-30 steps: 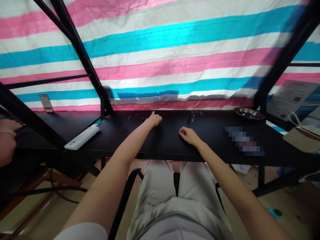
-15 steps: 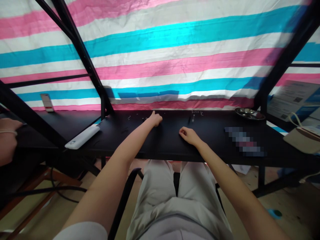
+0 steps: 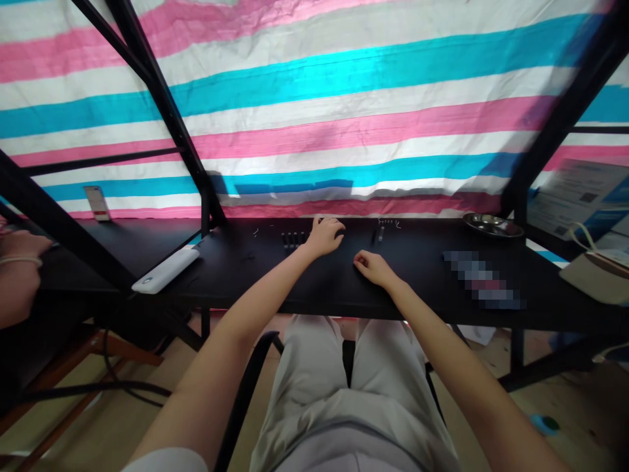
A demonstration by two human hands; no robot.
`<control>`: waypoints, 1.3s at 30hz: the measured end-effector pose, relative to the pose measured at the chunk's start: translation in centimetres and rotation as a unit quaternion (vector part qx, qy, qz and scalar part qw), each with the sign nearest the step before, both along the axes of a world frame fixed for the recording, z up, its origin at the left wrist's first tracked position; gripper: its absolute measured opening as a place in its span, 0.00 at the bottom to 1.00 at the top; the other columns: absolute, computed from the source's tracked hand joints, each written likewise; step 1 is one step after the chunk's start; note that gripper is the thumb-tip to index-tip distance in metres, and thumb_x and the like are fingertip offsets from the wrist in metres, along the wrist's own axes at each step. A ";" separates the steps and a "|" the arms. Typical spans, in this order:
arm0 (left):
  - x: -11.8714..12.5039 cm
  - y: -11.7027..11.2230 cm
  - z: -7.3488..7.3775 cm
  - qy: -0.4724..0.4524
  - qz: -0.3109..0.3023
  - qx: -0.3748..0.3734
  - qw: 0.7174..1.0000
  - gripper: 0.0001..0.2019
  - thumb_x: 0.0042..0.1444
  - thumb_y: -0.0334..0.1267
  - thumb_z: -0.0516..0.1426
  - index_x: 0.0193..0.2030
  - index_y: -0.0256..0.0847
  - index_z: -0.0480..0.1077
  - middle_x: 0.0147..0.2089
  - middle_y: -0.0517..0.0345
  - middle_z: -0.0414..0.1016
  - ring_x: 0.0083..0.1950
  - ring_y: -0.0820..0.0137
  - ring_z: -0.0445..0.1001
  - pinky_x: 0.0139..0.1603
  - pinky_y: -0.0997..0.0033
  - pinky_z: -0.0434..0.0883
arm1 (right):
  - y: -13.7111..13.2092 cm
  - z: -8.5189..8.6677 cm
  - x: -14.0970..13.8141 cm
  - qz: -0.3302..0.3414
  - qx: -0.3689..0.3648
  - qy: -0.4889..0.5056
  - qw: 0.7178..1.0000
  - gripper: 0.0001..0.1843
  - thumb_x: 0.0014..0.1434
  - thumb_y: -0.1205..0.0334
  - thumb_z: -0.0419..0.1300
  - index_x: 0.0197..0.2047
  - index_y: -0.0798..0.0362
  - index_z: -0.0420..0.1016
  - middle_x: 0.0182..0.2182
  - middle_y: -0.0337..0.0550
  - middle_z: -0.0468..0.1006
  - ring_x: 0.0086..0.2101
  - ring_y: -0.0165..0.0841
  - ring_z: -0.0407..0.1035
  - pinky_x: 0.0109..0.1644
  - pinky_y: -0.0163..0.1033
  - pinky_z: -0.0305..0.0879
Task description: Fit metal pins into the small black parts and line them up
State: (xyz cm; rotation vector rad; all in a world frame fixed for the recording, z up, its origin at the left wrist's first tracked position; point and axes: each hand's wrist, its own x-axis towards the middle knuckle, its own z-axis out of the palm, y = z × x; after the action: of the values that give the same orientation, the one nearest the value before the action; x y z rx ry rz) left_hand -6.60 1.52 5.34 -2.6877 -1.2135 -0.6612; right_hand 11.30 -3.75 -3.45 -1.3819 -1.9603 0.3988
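Just right of the row of small black pieces (image 3: 291,240), the left hand (image 3: 325,237) rests palm down on the black table (image 3: 432,288). Its fingers are bent so the tips meet the surface, neither fully spread nor closed into a fist. Whether anything is pinched under them cannot be told. The arm is stretched nearly straight, seemingly because the row stands far back, close to the striped tarp (image 3: 344,131).

The right hand (image 3: 371,267) lies to the right of the row and nearer the body. Its fingers are curled loosely in toward the palm and its outer edge is on the table. It reads as a resting, steadying pose, and nothing shows inside it.

Farther right of the row, beyond the left hand, a thin dark stick and tiny metal bits (image 3: 386,226) lie along the back edge, probably kept out of the forearms' way. Well right of the row sits a metal dish (image 3: 491,225). Left of the row and a little nearer, a white slab (image 3: 166,270) lies at an angle beside the frame post (image 3: 204,210).

From the row toward the table's front edge the surface carries only the two forearms, so the hands have room to slide back. Behind the row the tarp closes things off, and to its left the post narrows sideways travel. Far left of the row, another person's hand (image 3: 17,269) rests well apart from both hands.
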 end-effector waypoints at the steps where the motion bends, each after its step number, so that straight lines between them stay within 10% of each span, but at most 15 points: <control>1: 0.4 -0.6 -0.3 -0.045 0.002 0.004 0.999 0.11 0.56 0.36 0.52 0.45 0.40 0.70 0.48 0.52 0.72 0.53 0.63 0.65 0.57 0.56 0.55 | 0.0 0.0 0.0 0.000 0.002 -0.001 1.000 0.04 0.53 0.63 0.54 0.32 0.51 0.69 0.24 0.37 0.71 0.24 0.28 0.62 0.31 0.33 0.57; 6: 1.4 -2.2 -3.3 -0.216 0.000 0.011 0.976 0.11 0.57 0.32 0.49 0.43 0.39 0.70 0.43 0.53 0.75 0.45 0.68 0.70 0.50 0.65 0.64 | -0.2 0.2 0.0 0.000 0.012 -0.005 1.000 0.04 0.53 0.63 0.53 0.32 0.52 0.69 0.25 0.37 0.72 0.25 0.28 0.62 0.31 0.34 0.57; 13: 0.8 -2.9 -7.0 -0.233 -0.029 -0.027 0.972 0.10 0.57 0.31 0.50 0.41 0.40 0.71 0.40 0.55 0.76 0.42 0.71 0.71 0.48 0.69 0.68 | 0.0 -0.1 0.0 0.003 0.011 0.002 1.000 0.05 0.53 0.63 0.53 0.32 0.51 0.70 0.24 0.36 0.72 0.24 0.28 0.63 0.31 0.33 0.58; 18: 0.6 -3.2 -7.1 -0.250 -0.019 -0.037 0.967 0.10 0.56 0.30 0.51 0.41 0.40 0.71 0.38 0.56 0.76 0.40 0.72 0.71 0.45 0.72 0.69 | -0.1 -0.1 0.4 -0.033 0.006 -0.009 0.999 0.05 0.54 0.63 0.53 0.33 0.51 0.70 0.27 0.39 0.74 0.27 0.30 0.66 0.33 0.34 0.59; 27: 0.4 -2.9 -7.4 -0.245 0.003 -0.056 0.968 0.10 0.54 0.30 0.51 0.40 0.41 0.72 0.32 0.58 0.74 0.36 0.72 0.70 0.41 0.72 0.68 | 0.4 0.0 3.0 -0.328 -0.068 -0.094 0.938 0.09 0.54 0.58 0.55 0.35 0.52 0.73 0.35 0.50 0.76 0.38 0.39 0.69 0.40 0.42 0.60; 39: 0.4 -3.0 -7.3 -0.239 0.008 -0.072 0.968 0.10 0.54 0.30 0.51 0.39 0.41 0.72 0.32 0.58 0.73 0.34 0.72 0.70 0.40 0.73 0.69 | 3.8 0.6 4.2 -0.350 -0.112 -0.114 0.923 0.29 0.51 0.44 0.57 0.49 0.58 0.70 0.46 0.58 0.71 0.49 0.48 0.64 0.49 0.51 0.57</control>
State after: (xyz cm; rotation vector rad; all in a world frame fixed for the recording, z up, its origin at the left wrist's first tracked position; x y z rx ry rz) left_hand -6.20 -1.49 -1.97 -2.7158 -1.4298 -1.3241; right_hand 15.48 0.07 -2.90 -2.2363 -1.4696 0.1223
